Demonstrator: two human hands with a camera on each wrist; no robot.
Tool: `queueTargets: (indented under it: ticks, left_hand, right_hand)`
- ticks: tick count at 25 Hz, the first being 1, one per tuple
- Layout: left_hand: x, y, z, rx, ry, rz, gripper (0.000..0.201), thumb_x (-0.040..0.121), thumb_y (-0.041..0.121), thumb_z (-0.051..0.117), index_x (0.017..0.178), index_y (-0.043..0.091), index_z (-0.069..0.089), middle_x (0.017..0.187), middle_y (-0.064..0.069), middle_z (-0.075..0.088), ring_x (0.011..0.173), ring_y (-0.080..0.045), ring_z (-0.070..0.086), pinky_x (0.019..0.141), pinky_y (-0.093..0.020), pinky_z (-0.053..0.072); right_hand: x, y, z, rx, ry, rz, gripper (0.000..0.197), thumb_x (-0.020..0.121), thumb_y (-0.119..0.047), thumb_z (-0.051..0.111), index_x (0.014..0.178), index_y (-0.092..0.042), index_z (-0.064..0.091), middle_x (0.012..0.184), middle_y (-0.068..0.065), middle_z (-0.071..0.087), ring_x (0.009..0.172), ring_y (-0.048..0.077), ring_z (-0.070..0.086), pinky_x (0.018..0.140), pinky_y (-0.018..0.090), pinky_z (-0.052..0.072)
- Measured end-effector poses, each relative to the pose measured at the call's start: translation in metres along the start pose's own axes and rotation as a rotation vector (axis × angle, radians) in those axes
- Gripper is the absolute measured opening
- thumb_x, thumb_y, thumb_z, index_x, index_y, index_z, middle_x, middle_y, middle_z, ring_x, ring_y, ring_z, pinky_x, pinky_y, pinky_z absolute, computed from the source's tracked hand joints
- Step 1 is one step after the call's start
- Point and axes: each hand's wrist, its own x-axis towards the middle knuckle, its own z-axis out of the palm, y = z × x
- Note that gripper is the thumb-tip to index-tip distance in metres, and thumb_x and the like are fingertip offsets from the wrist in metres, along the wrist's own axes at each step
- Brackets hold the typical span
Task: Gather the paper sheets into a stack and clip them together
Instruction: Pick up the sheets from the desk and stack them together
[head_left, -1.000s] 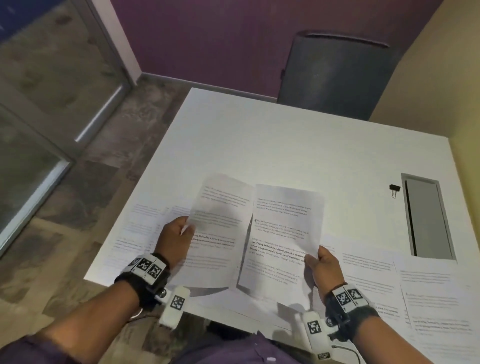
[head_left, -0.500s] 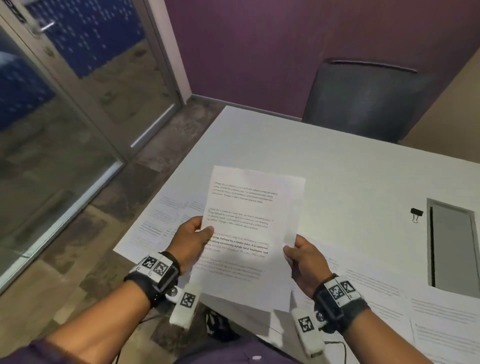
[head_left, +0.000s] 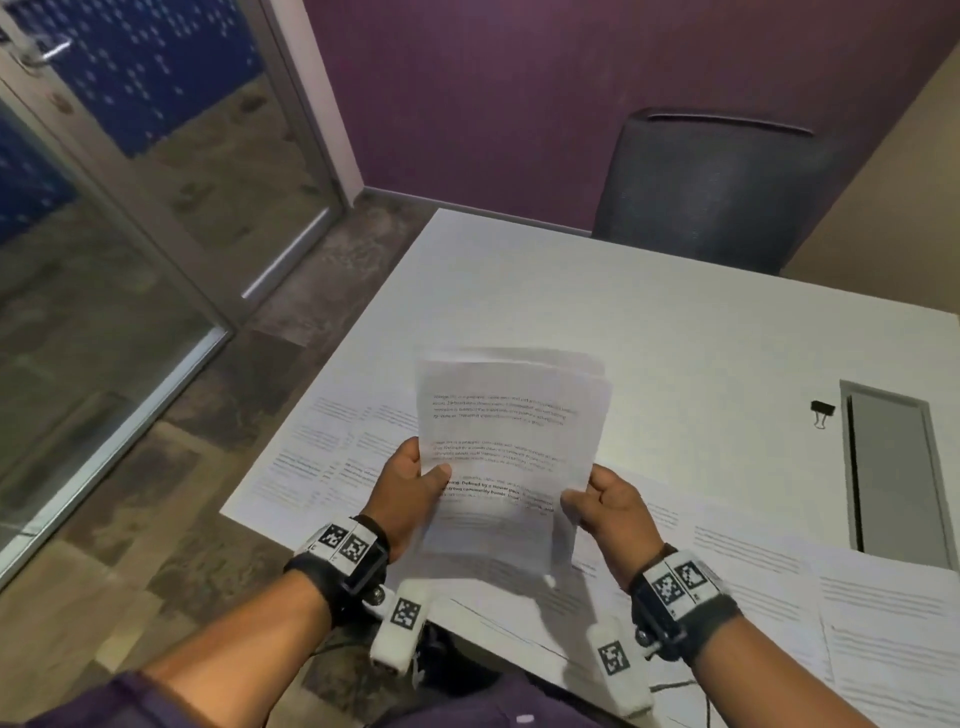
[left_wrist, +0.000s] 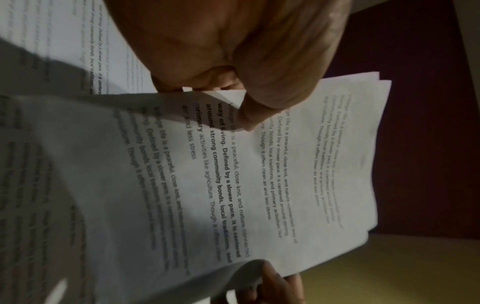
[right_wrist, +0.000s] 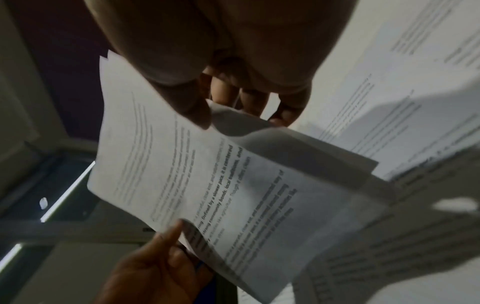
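I hold a small stack of printed paper sheets (head_left: 511, 441) upright above the white table (head_left: 649, 332). My left hand (head_left: 415, 480) pinches the stack's left edge, thumb on the front. My right hand (head_left: 597, 499) grips its right edge. The sheets' top edges are slightly offset. In the left wrist view my left thumb (left_wrist: 259, 111) presses the printed stack (left_wrist: 298, 164). In the right wrist view my right thumb (right_wrist: 192, 107) lies on the stack (right_wrist: 207, 174). More printed sheets (head_left: 322, 457) lie flat on the table at left and right (head_left: 779, 582). A black binder clip (head_left: 822, 410) lies far right.
A grey recessed panel (head_left: 893, 467) sits in the table beside the clip. A dark chair (head_left: 711, 192) stands at the far side. The table's near edge runs under my wrists. A glass door (head_left: 130, 182) and stone floor are at the left.
One second ago each hand held its own sheet side by side. The two sheets have come together into one stack held by both hands. The view has tilted up.
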Motion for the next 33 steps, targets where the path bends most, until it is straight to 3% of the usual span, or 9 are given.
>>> queueTargets:
  ticks: [4,6,9,12,16,19,22,27,33]
  left_hand:
    - [0.012,-0.016,-0.007,0.179,0.019,0.027,0.009,0.094,0.006,0.063,0.102,0.008,0.063,0.095,0.0,0.071,0.087,-0.016,0.068,0.078,-0.033,0.058]
    - [0.017,-0.032,-0.012,0.306,0.048,-0.037,0.021,0.094,0.017,0.066,0.081,0.003,0.06,0.075,-0.001,0.062,0.075,-0.018,0.059,0.07,-0.028,0.052]
    - [0.013,-0.048,-0.012,0.399,-0.129,-0.087,0.011,0.099,0.014,0.058,0.101,0.006,0.066,0.093,-0.005,0.068,0.087,-0.015,0.062,0.073,-0.026,0.049]
    - [0.009,-0.054,-0.013,0.379,-0.247,0.002,0.017,0.098,0.0,0.055,0.109,-0.008,0.066,0.101,-0.013,0.066,0.084,0.0,0.065,0.077,-0.016,0.049]
    - [0.01,-0.037,-0.022,0.391,-0.142,0.014,0.021,0.09,0.019,0.062,0.09,0.035,0.075,0.092,-0.003,0.07,0.084,-0.01,0.064,0.079,-0.016,0.049]
    - [0.015,-0.031,-0.042,0.266,-0.04,-0.051,0.017,0.094,0.007,0.062,0.105,0.019,0.067,0.101,-0.003,0.075,0.094,-0.015,0.069,0.089,-0.032,0.055]
    - [0.03,-0.041,-0.082,0.366,0.024,-0.101,0.016,0.092,0.009,0.066,0.104,0.019,0.062,0.108,-0.009,0.07,0.1,-0.023,0.066,0.089,-0.042,0.056]
    - [0.077,-0.074,-0.169,0.591,0.165,-0.302,0.043,0.089,0.015,0.072,0.128,0.008,0.056,0.13,-0.013,0.06,0.11,-0.023,0.058,0.088,-0.029,0.046]
    - [0.144,-0.096,-0.216,0.796,0.067,-0.244,0.062,0.085,0.033,0.076,0.135,0.006,0.054,0.137,-0.014,0.056,0.124,-0.028,0.056,0.103,-0.036,0.047]
  right_hand:
    - [0.001,0.012,0.001,-0.179,0.079,-0.085,0.038,0.091,0.008,0.055,0.107,-0.022,0.072,0.094,-0.005,0.08,0.088,0.016,0.075,0.076,0.026,0.059]
    - [0.002,0.024,-0.001,-0.273,0.079,-0.064,0.037,0.092,0.004,0.056,0.1,-0.028,0.072,0.089,-0.003,0.079,0.084,0.015,0.075,0.077,0.029,0.058]
    - [0.002,0.042,-0.006,-0.494,0.031,-0.024,0.034,0.093,0.001,0.057,0.09,-0.03,0.069,0.081,-0.013,0.07,0.07,-0.001,0.063,0.067,0.019,0.05]
    - [0.002,0.058,-0.011,-0.551,-0.031,-0.062,0.039,0.083,0.006,0.067,0.1,-0.029,0.073,0.104,-0.005,0.073,0.093,0.01,0.068,0.088,0.038,0.057]
    - [0.01,0.041,-0.003,-0.437,0.021,-0.119,0.036,0.084,0.004,0.069,0.098,-0.028,0.077,0.102,-0.006,0.077,0.097,0.009,0.07,0.089,0.032,0.056]
    - [0.018,0.013,0.014,-0.306,0.039,-0.095,0.031,0.092,-0.002,0.063,0.091,-0.031,0.075,0.081,-0.01,0.078,0.075,0.005,0.071,0.072,0.026,0.055]
    - [0.032,0.003,0.033,-0.205,0.119,-0.074,0.03,0.091,0.0,0.061,0.088,-0.028,0.071,0.076,-0.004,0.076,0.065,0.009,0.068,0.06,0.021,0.052]
    - [0.068,0.027,0.067,-0.088,0.291,0.11,0.022,0.09,0.001,0.06,0.093,-0.018,0.07,0.092,0.015,0.076,0.079,0.03,0.067,0.084,0.052,0.056]
    - [0.099,0.053,0.121,-0.159,0.448,0.257,0.016,0.087,-0.002,0.063,0.087,-0.017,0.069,0.099,0.014,0.075,0.096,0.037,0.069,0.094,0.054,0.055]
